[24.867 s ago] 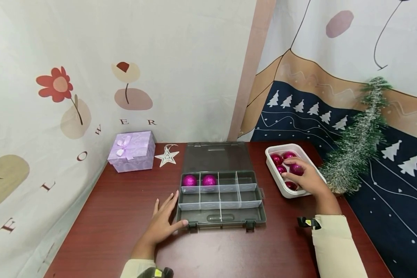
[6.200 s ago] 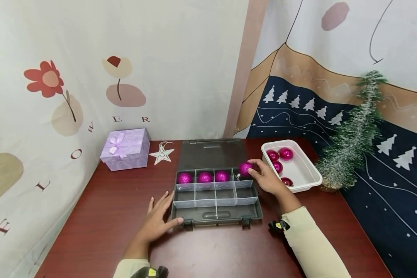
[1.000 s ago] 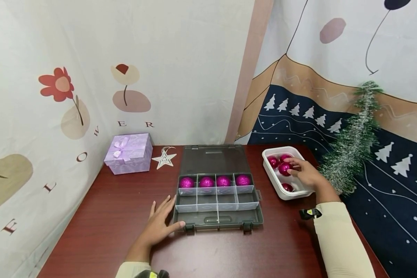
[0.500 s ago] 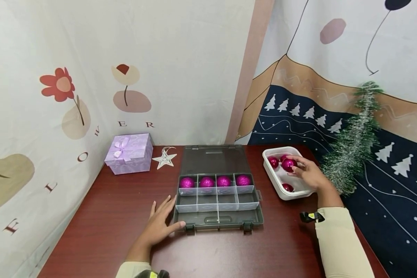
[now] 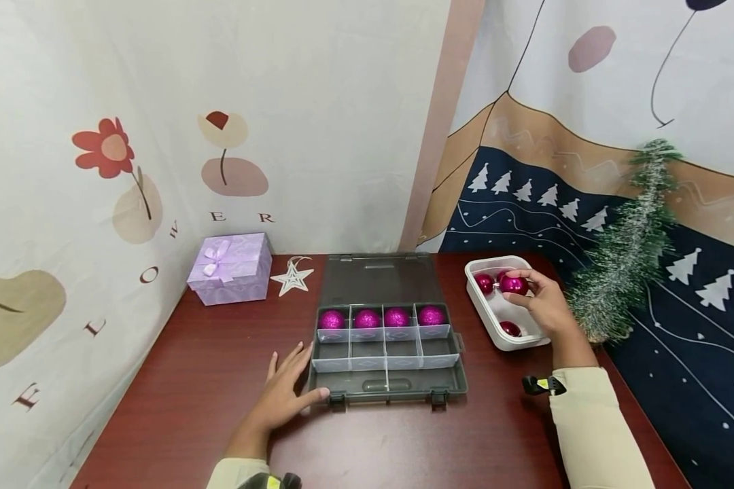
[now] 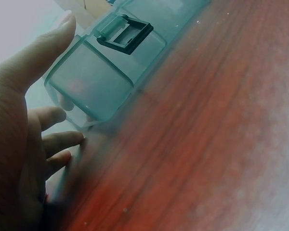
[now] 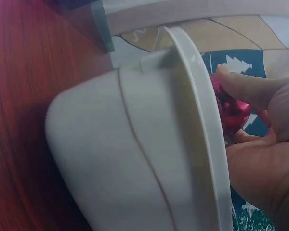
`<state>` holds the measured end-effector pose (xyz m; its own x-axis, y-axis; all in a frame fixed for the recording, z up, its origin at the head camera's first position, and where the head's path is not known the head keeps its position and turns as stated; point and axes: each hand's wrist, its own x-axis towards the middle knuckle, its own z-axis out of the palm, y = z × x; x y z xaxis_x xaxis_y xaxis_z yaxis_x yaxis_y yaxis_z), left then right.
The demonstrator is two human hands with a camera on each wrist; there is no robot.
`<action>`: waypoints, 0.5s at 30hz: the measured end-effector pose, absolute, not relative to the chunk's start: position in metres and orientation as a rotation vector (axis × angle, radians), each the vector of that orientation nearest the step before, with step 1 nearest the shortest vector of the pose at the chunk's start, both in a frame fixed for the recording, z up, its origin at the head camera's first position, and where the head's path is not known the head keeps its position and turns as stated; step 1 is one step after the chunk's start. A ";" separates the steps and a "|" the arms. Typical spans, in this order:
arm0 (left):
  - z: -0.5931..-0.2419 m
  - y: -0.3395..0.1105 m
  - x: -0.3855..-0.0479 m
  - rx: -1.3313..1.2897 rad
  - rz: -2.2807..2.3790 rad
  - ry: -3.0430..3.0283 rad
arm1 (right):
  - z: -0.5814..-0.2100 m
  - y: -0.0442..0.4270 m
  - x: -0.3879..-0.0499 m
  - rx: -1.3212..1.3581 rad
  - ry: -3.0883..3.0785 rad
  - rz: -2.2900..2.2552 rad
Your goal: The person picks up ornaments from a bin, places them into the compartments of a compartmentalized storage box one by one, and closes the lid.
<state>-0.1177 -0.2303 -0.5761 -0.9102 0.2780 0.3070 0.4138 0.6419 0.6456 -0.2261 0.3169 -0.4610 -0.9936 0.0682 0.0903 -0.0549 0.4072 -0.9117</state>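
In the head view, my right hand [image 5: 549,307] pinches a shiny magenta ball [image 5: 514,283] over the white tub [image 5: 489,322]; the right wrist view shows the ball [image 7: 233,114] between thumb and fingers [image 7: 248,137]. Other shiny balls lie in the tub, one at its left side [image 5: 484,283] and one near its front [image 5: 510,329]. My left hand [image 5: 283,396] rests beside the grey divided case [image 5: 389,395], thumb at its front left corner, fingers spread along the left side. Glittery magenta balls, one per compartment, fill the case's back row, the rightmost ball [image 5: 431,316] included.
A lilac gift box [image 5: 232,269] and a white star ornament [image 5: 292,277] stand at the back left. The case's lid [image 5: 380,280] lies folded back behind it. A small frosted tree [image 5: 630,258] stands right of the tub. Printed cloth hangs behind the table.
Since the earliest frame, two more glittery balls have come into the case's back row. Over the last second, my right hand has taken a shiny ball and moved slightly up with it. The left hand stays put.
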 end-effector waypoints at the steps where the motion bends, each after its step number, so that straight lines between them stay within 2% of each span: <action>1: -0.576 -0.230 -0.118 -0.567 -1.115 -2.692 | -0.461 0.315 -0.226 -0.015 -2.536 1.655; 10: -0.582 -0.233 -0.121 -0.533 -1.149 -2.746 | -0.459 0.297 -0.221 0.234 -2.474 1.654; 15: -0.571 -0.230 -0.118 -0.553 -1.133 -2.716 | -0.457 0.285 -0.218 0.295 -2.464 1.665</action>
